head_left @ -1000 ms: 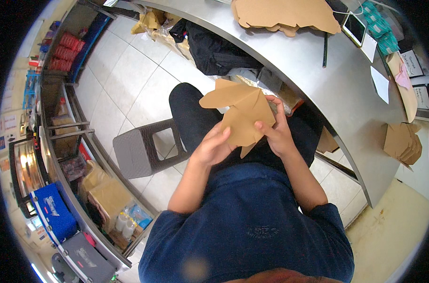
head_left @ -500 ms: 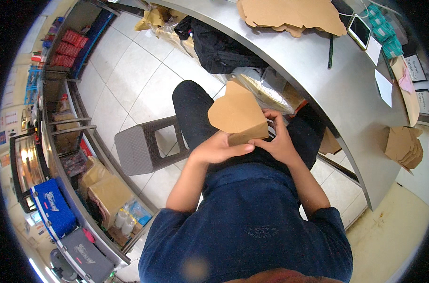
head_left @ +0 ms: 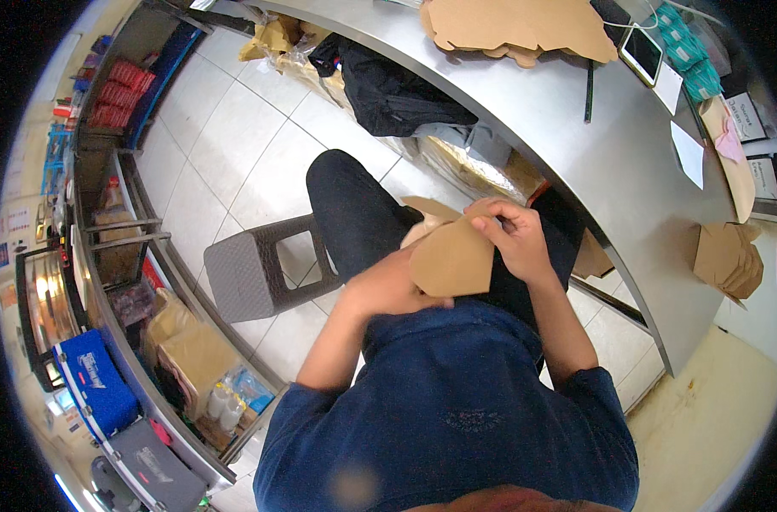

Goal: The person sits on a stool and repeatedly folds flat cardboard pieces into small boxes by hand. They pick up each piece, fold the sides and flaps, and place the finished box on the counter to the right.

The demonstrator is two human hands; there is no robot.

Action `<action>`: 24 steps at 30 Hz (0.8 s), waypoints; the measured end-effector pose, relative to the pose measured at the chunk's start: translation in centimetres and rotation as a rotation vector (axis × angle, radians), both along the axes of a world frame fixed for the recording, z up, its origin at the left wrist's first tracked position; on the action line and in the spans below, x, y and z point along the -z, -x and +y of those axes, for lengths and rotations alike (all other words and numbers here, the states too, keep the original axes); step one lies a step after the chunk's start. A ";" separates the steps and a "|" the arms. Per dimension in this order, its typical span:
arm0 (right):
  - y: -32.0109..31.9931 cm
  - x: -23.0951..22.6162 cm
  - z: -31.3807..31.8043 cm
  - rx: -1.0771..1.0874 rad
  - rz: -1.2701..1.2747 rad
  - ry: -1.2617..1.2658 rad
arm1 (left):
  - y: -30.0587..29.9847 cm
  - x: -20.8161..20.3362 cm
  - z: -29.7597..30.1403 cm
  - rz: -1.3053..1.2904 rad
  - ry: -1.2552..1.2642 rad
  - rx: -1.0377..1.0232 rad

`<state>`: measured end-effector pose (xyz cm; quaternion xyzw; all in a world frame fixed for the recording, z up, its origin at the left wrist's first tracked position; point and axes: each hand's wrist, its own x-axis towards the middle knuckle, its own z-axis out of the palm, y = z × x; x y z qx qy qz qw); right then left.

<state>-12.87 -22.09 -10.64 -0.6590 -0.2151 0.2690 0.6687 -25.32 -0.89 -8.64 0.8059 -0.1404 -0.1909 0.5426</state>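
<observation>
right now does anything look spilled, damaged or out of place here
Nothing looks spilled or damaged. Only the black fabric, crumpled by the table, looks untidy. The cardboard held by the left hand and right hand shows no visible tear.

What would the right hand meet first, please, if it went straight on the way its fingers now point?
Most likely the brown cardboard piece, which the right hand grips near its upper right corner, fingers pointing left across it; depth beyond that is hard to judge.
</observation>
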 end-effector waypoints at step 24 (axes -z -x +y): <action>4.1 0.5 2.7 0.337 0.009 -0.023 | -0.7 -0.1 -3.2 0.391 0.848 -0.952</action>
